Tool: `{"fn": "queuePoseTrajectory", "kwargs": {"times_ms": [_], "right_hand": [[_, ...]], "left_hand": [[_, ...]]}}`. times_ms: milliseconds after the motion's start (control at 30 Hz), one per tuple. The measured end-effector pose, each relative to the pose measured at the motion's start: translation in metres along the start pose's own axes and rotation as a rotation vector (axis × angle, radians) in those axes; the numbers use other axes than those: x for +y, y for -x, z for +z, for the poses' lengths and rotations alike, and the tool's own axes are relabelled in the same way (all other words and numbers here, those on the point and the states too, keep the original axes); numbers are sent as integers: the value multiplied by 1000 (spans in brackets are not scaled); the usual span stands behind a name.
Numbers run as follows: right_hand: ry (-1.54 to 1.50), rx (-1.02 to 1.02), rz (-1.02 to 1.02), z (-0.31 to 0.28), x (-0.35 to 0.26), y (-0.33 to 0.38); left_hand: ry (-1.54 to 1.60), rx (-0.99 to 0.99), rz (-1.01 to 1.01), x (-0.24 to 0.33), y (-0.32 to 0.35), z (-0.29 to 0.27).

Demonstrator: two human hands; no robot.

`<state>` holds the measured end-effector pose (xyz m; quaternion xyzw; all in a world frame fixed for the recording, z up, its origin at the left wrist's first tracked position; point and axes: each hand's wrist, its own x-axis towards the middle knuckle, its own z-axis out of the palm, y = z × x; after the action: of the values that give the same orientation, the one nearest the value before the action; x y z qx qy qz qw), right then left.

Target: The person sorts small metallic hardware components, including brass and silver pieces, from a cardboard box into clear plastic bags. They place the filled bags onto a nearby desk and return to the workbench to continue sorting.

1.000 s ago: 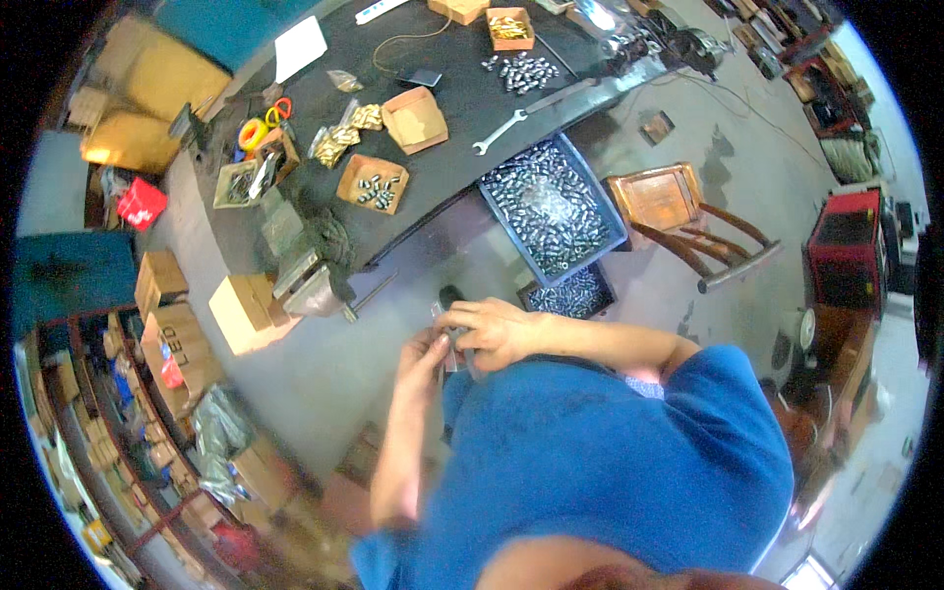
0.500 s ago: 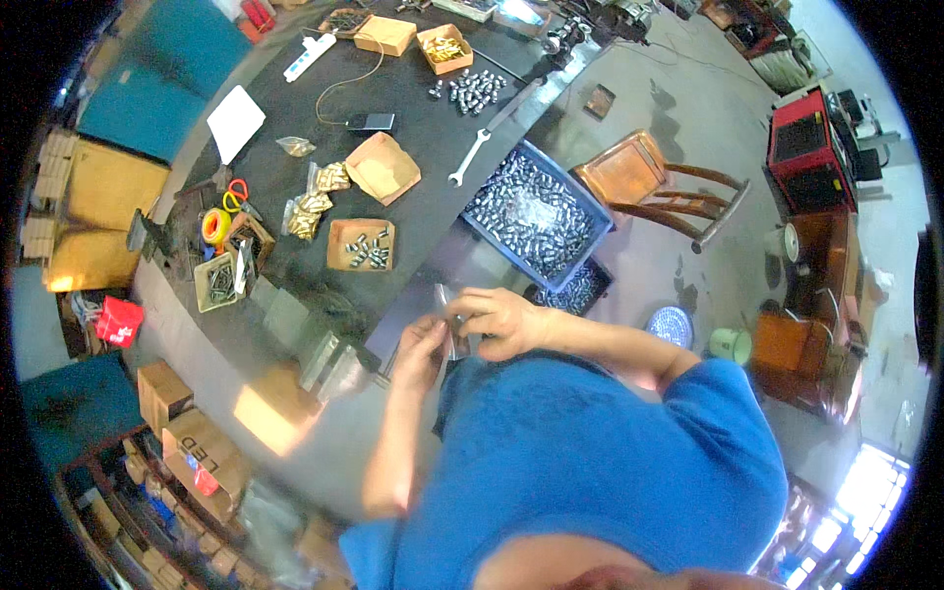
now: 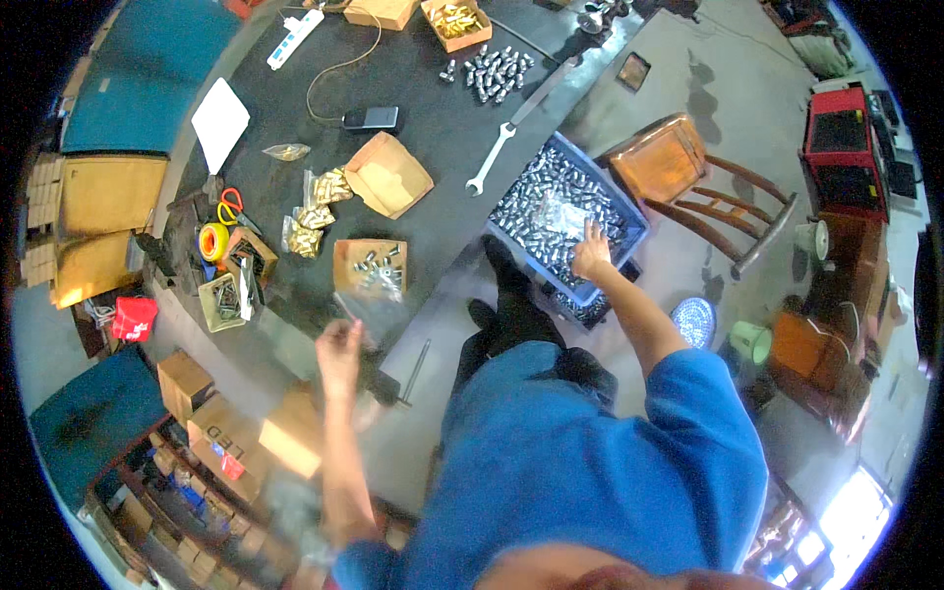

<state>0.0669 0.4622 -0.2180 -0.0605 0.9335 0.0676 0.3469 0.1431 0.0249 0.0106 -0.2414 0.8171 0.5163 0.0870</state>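
Observation:
My left hand [image 3: 339,349] is out at the near edge of the dark table, fingertips pinched on a clear plastic bag [image 3: 372,317]. The bag is blurred and hangs just in front of a small cardboard box [image 3: 341,264] with several metal fittings in it. Over the near right side of a blue crate [image 3: 519,246], my right hand [image 3: 592,254] reaches in with its fingers stretched out. Shiny metal fittings [image 3: 536,187] fill the crate, and clear plastic packaging [image 3: 563,213] lies on them beside my fingertips. Whether the fingers touch it, I cannot tell.
On the table are an open cardboard box [image 3: 388,177], bags of brass parts [image 3: 313,216], a wrench [image 3: 492,157], a phone-like device [image 3: 372,118] and loose metal fittings [image 3: 499,74]. Right of the crate stands a wooden chair [image 3: 659,162]. A power strip [image 3: 295,39] lies far left.
My hands were together on the clear bag before my body. They have parted: the left moved left with the bag, the right reached forward and right over the blue crate.

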Motion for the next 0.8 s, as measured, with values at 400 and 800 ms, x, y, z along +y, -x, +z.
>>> {"fn": "queuePoseTrajectory", "kwargs": {"times_ms": [400, 800], "right_hand": [[-450, 146, -182, -22, 43, -46], [-2298, -453, -77, -139, 23, -18]], "left_hand": [[-1007, 111, 215, -70, -97, 8], [-949, -209, -117, -100, -114, 51]]}}
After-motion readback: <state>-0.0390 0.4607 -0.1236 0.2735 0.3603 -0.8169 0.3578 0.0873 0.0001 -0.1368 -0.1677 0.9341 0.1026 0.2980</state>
